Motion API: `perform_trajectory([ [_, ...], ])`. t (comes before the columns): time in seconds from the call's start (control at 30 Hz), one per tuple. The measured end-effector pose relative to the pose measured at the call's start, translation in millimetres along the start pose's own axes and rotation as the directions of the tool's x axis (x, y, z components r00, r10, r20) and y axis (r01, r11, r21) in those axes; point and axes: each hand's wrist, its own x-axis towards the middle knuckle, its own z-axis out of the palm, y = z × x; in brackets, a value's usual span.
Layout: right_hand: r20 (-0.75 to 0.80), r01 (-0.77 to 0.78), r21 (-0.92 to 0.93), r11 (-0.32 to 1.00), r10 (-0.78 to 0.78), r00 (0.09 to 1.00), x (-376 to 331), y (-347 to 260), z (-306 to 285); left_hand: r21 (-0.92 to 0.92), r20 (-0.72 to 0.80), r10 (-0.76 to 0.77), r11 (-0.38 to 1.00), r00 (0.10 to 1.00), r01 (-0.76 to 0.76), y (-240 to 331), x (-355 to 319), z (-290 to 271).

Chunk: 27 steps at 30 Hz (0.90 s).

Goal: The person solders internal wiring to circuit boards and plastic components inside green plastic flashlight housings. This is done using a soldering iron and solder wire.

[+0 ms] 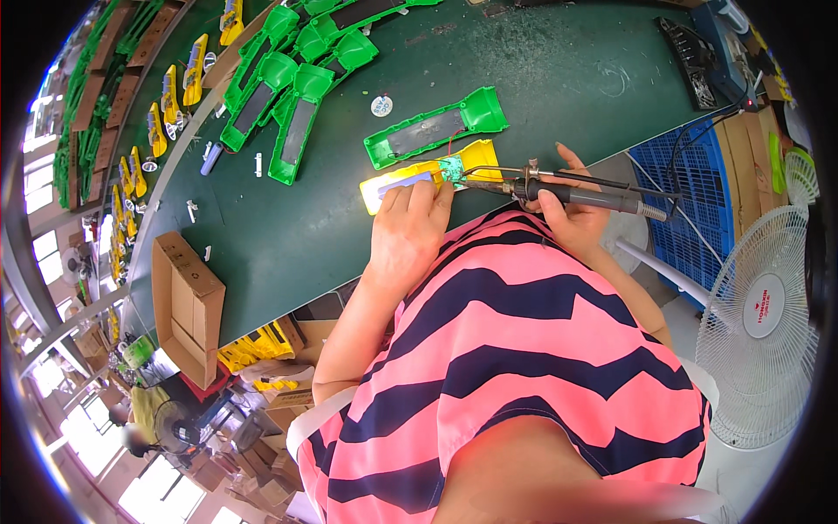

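Note:
My right hand (pixel 576 217) is wrapped round the dark handle of a soldering iron (pixel 602 197) with a thin metal feed tube along it. Its tip points left and meets, or nearly meets, a small green circuit board (pixel 451 168). That board sits in a yellow plastic shell (pixel 481 155) at the near edge of the table. My left hand (pixel 407 231) grips the shell's left part with bent fingers, beside a bluish-purple block (pixel 404 185). Just beyond lies a green plastic shell (pixel 485 110) with a dark panel; a thin red wire runs between the two shells.
Several green shells (pixel 301 113) are heaped at the far left of the green table (pixel 559 79). A cardboard box (pixel 188 310) stands on the left edge. Yellow parts (pixel 168 92) line a strip beyond. A white fan (pixel 758 327) and blue crates (pixel 690 201) are at the right.

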Motion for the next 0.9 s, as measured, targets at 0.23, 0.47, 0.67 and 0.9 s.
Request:
perform_trajectory([
  [0.23,-0.026,0.01,0.043,0.999,-0.009,1.0,1,0,3,-0.024,-0.009,-0.001,1.0,1.0,0.001,-1,-1,1],
  [0.47,0.014,-0.09,0.094,0.992,0.089,0.996,0,-2,-1,-0.018,-0.003,-0.008,1.0,1.0,0.008,0,0,0],
  [0.67,-0.071,-0.269,0.207,0.941,0.289,0.955,4,-7,-8,-0.026,0.026,-0.036,0.999,0.999,0.037,2,1,-1],
  [0.9,-0.214,-0.194,0.284,0.939,0.259,0.942,14,5,-27,-0.068,-0.15,-0.322,0.946,0.935,0.316,-25,11,-2],
])
